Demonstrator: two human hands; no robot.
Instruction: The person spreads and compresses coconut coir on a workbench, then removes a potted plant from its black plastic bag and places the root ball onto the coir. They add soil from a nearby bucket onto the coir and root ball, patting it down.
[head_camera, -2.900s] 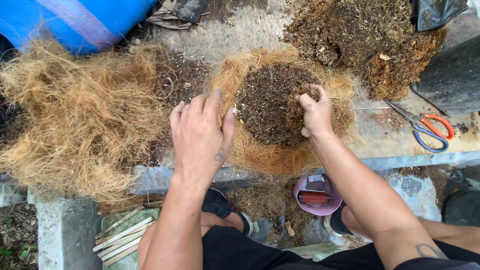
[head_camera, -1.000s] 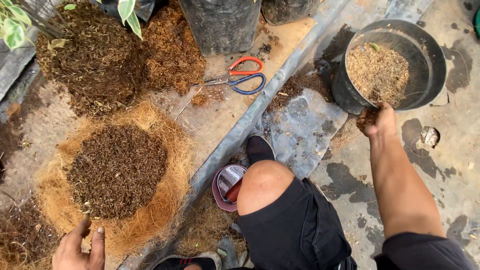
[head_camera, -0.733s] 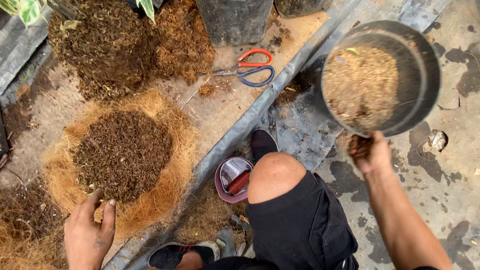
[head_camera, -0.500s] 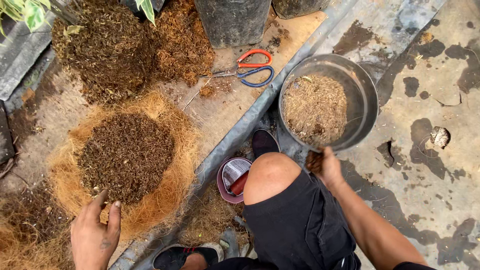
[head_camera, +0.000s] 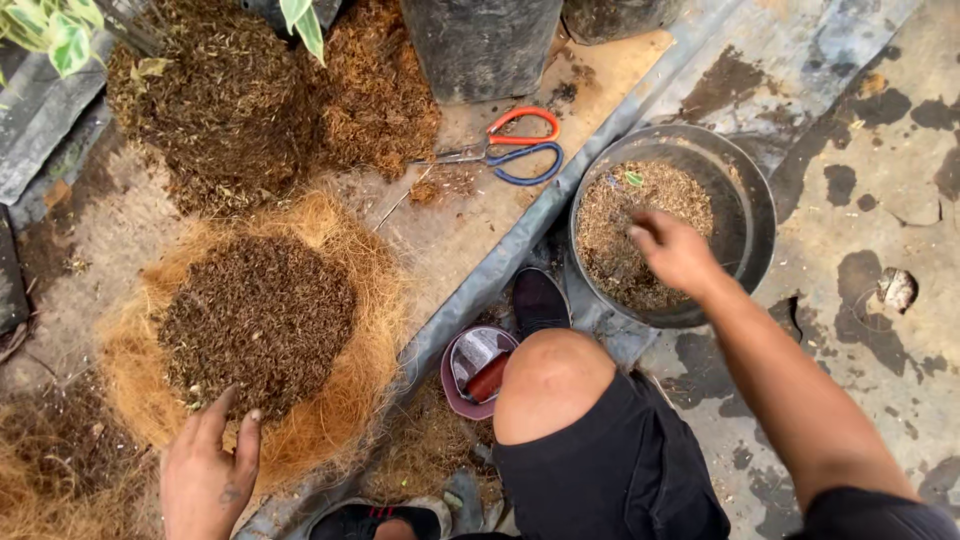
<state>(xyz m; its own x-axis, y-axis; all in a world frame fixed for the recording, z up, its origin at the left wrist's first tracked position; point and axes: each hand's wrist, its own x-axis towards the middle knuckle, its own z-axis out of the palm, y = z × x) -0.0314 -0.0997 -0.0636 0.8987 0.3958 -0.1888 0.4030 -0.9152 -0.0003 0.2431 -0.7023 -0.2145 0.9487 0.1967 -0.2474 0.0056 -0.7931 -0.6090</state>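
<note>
One black bucket (head_camera: 752, 215): tan husk | right hand (head_camera: 675, 250) inside, apparently cupped | left hand (head_camera: 210, 475) spread on coir nest (head_camera: 330, 420)

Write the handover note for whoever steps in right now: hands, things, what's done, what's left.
Left hand: open, fingers resting on the near edge of the coconut-fibre nest.
Right hand: reaching into the black bucket, down on the pale mix; whether it has closed on any cannot be told.
Done: the nest already holds a mound of dark potting mix.
Left: whatever comes out of the bucket is not yet on the mound.
Nearby: scissors on the board, untouched.
</note>
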